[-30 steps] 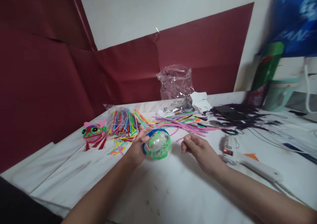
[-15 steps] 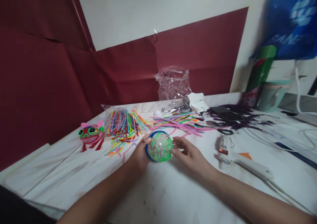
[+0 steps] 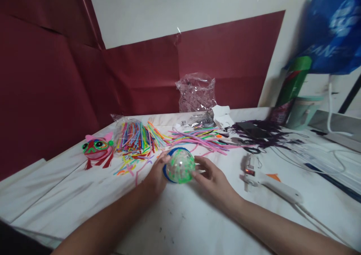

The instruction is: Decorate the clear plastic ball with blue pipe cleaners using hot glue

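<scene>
Between my hands, just above the table, is a clear plastic ball (image 3: 180, 166) with bright green strands or markings and a fuzzy blue band around its left side. My left hand (image 3: 158, 170) grips it from the left by the band, with part of its fingers hidden behind. On the right, my right hand (image 3: 210, 175) has curved fingers, and its fingertips touch the ball's side. A finished-looking pink and red animal figure (image 3: 98, 151) with googly eyes and red tassels stands at the left.
Bundled pipe cleaners (image 3: 132, 136) lie left of centre, with loose pipe cleaners (image 3: 197, 138) behind the ball. A white glue gun (image 3: 278, 185) rests at the right. Scissors (image 3: 252, 149), dark purple strands (image 3: 270, 134) and a light green cup (image 3: 303, 112) are farther back.
The view has shifted a little, moving the table things slightly left. My right fingertips have come closer onto the ball, while my left hand keeps its grip.
</scene>
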Action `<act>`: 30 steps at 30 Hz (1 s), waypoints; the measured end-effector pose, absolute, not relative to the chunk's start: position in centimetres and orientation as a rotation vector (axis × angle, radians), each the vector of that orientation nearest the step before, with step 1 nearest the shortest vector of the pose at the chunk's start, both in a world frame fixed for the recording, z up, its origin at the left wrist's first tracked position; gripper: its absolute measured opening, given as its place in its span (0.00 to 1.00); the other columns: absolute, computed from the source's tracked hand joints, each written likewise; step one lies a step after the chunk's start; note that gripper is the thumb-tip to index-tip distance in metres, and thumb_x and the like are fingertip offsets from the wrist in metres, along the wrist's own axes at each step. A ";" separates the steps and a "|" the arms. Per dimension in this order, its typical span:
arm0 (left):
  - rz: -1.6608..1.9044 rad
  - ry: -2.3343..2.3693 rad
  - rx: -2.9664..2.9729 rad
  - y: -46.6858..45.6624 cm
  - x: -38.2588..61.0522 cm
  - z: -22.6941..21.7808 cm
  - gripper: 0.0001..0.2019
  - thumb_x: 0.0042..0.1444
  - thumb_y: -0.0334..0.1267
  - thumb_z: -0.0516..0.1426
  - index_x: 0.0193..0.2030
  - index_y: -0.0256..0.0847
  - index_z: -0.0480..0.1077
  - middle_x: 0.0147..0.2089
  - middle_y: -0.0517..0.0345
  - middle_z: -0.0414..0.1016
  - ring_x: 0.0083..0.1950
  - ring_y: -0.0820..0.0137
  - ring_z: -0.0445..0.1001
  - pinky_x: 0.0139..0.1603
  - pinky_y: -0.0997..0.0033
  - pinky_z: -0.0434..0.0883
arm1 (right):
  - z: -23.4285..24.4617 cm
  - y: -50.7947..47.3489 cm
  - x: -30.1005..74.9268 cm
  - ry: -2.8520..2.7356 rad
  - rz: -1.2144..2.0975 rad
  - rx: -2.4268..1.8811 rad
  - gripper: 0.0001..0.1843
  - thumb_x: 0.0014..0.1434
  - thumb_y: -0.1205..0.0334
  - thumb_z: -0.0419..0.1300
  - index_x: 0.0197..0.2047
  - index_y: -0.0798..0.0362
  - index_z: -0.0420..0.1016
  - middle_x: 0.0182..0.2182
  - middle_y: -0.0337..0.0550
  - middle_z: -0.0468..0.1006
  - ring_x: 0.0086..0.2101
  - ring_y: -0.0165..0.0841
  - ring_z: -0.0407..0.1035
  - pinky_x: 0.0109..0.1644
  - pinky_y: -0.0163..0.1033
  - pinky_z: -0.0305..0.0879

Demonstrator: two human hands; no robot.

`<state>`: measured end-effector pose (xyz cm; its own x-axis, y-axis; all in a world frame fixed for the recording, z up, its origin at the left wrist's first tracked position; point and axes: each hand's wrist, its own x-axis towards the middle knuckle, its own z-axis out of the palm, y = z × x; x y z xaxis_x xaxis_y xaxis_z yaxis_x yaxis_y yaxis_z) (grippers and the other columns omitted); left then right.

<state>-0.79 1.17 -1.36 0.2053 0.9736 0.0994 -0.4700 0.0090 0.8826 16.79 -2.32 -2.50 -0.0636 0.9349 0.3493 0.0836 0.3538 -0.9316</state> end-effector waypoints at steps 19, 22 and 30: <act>1.099 0.567 0.773 2.0 -3.3 -1.6 0.25 0.45 0.59 0.55 0.41 0.43 0.75 0.40 0.51 0.81 0.50 0.52 0.74 0.53 0.49 0.67 | -2.1 -2.7 17.8 -1.530 0.827 -0.983 0.13 0.57 0.51 0.55 0.28 0.50 0.63 0.22 0.35 0.64 0.25 0.31 0.61 0.30 0.37 0.58; 1.077 0.577 0.782 1.5 -3.0 -1.3 0.25 0.41 0.60 0.57 0.38 0.42 0.76 0.39 0.52 0.81 0.47 0.52 0.76 0.50 0.52 0.68 | -1.7 -2.8 18.0 -1.521 0.781 -0.977 0.15 0.58 0.50 0.55 0.26 0.50 0.62 0.21 0.35 0.63 0.25 0.31 0.60 0.30 0.37 0.58; 0.980 0.553 0.945 0.8 -1.8 -0.9 0.24 0.37 0.56 0.58 0.35 0.37 0.76 0.33 0.49 0.80 0.40 0.53 0.76 0.44 0.55 0.69 | -0.6 -3.2 17.4 -1.321 1.259 -0.770 0.25 0.47 0.40 0.64 0.36 0.51 0.65 0.25 0.33 0.65 0.25 0.29 0.62 0.28 0.35 0.63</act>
<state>-1.84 0.78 -0.91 0.4727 0.8812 0.0111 -0.4464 0.2285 0.8652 17.36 -3.19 -0.58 -0.1869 0.9457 0.2659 -0.2204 0.2234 -0.9495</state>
